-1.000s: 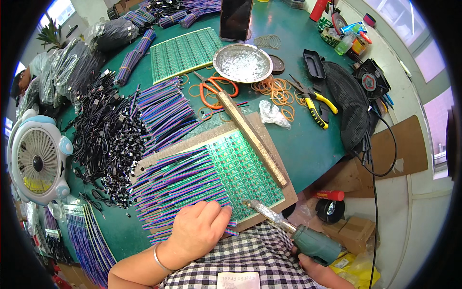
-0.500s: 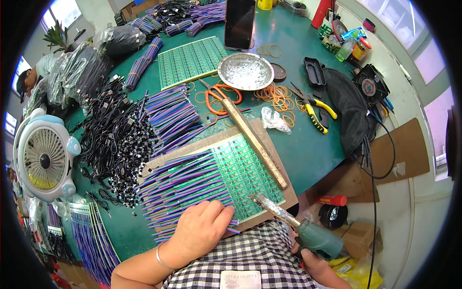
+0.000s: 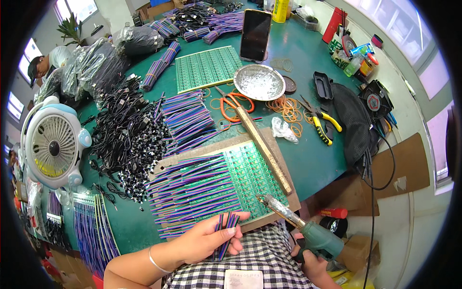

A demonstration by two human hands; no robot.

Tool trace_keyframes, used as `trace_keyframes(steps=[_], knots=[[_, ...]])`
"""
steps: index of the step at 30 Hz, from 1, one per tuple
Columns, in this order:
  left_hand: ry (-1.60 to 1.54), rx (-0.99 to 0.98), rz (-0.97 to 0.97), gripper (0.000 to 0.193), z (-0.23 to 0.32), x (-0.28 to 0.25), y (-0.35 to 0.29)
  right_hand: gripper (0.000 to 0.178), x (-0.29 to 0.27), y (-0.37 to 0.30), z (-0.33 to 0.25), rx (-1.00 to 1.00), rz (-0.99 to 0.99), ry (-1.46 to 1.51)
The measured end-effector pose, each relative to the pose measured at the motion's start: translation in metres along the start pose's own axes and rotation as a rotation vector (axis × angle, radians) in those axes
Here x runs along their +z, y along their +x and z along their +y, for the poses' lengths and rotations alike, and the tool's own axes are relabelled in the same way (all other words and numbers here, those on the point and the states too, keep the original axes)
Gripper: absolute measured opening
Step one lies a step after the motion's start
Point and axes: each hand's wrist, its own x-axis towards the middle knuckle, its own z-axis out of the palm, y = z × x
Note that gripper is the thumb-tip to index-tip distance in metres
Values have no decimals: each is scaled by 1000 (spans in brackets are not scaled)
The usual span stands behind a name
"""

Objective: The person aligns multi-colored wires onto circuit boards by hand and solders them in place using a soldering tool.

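My left hand [image 3: 202, 240] pinches a small bunch of multicoloured ribbon wires [image 3: 224, 246] over my checked apron, at the near edge of the work board. My right hand [image 3: 312, 266] grips the green handle of a soldering gun [image 3: 323, 239]. Its tip points up-left over the near right part of a green circuit board panel [image 3: 252, 176]; whether it touches cannot be told. Rows of ribbon wires [image 3: 195, 190] lie across the panel's left part. A worn wooden strip [image 3: 264, 150] rests along the panel's right side, on the brown backing board [image 3: 291, 201].
Beyond lie a metal bowl [image 3: 260, 83] with silvery bits, orange-handled scissors [image 3: 224, 102], yellow-handled pliers [image 3: 321, 126], rubber bands and a phone [image 3: 255, 36]. Leftward are piled black cables [image 3: 115, 125], a fan [image 3: 54, 147] and, farther back, another person [image 3: 48, 65]. A black cord hangs at right.
My left hand has lifted off the wires on the panel, turned over and now holds a small bunch nearer to me. The soldering gun has barely shifted. The whole view has moved slightly.
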Motion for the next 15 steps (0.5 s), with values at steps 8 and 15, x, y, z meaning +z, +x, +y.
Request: trace_keyframes(steps=[8,15], knots=[[-54,-11,31,36,2,-1,9,53,3,4,6,-120,16,103],[39,26,95,19,9,0,12,53,3,8,6,-176,8,107]])
